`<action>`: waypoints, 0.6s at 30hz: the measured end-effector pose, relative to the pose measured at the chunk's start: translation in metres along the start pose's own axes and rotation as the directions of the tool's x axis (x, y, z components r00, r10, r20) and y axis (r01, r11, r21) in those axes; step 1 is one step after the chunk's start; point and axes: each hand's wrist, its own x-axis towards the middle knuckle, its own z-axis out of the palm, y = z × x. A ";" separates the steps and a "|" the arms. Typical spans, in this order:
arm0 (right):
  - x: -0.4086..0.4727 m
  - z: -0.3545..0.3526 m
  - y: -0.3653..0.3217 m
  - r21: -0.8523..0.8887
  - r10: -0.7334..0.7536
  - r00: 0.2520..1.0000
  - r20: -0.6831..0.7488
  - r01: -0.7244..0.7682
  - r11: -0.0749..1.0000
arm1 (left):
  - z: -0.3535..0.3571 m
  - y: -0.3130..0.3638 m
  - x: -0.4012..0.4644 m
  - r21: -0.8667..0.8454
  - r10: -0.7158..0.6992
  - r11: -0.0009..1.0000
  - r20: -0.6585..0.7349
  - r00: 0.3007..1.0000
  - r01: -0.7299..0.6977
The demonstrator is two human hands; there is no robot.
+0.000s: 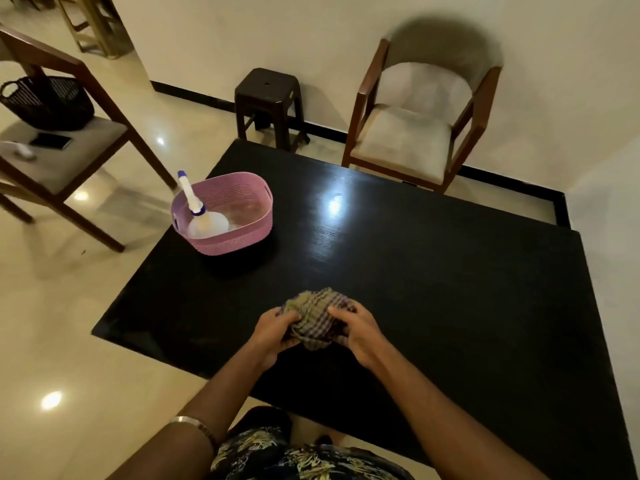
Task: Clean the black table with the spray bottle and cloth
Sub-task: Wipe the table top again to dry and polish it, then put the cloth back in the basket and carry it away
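A crumpled checked cloth (317, 315) is bunched above the near part of the black table (433, 278). My left hand (272, 332) grips its left side and my right hand (360, 332) grips its right side, fingers curled into the fabric. A clear spray bottle (202, 216) with a white and blue nozzle stands tilted inside a pink basket (239, 216) at the table's far left corner, well beyond both hands.
A cushioned wooden armchair (412, 129) stands beyond the table's far edge, and a dark plastic stool (268, 105) is against the wall. To the left, a wooden chair (65, 157) carries a black basket (48, 102) and a phone (51, 141). Glossy tile floor surrounds the table.
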 end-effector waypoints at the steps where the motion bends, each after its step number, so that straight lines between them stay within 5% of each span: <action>1: 0.002 0.004 -0.006 0.039 -0.036 0.999 0.022 0.035 0.999 | 0.000 0.003 -0.002 -0.072 0.029 0.997 0.005 1.000 -0.028; 4: 0.008 0.024 -0.019 0.082 -0.031 0.998 0.049 0.027 0.996 | 0.000 0.020 -0.010 -0.211 0.067 0.976 0.032 0.997 -0.058; 9: 0.024 0.064 -0.051 -0.092 -0.068 0.996 0.058 0.073 0.993 | -0.017 0.053 0.001 -0.120 0.159 0.979 -0.063 0.985 -0.165; 15: 0.045 0.119 -0.126 -0.200 -0.196 0.968 0.155 0.225 0.954 | -0.038 0.125 -0.006 -0.189 0.387 0.905 -0.011 0.922 -0.382; 18: 0.054 0.142 -0.158 -0.271 -0.224 0.957 0.186 0.269 0.924 | -0.046 0.157 -0.006 -0.251 0.376 0.903 0.066 0.924 -0.349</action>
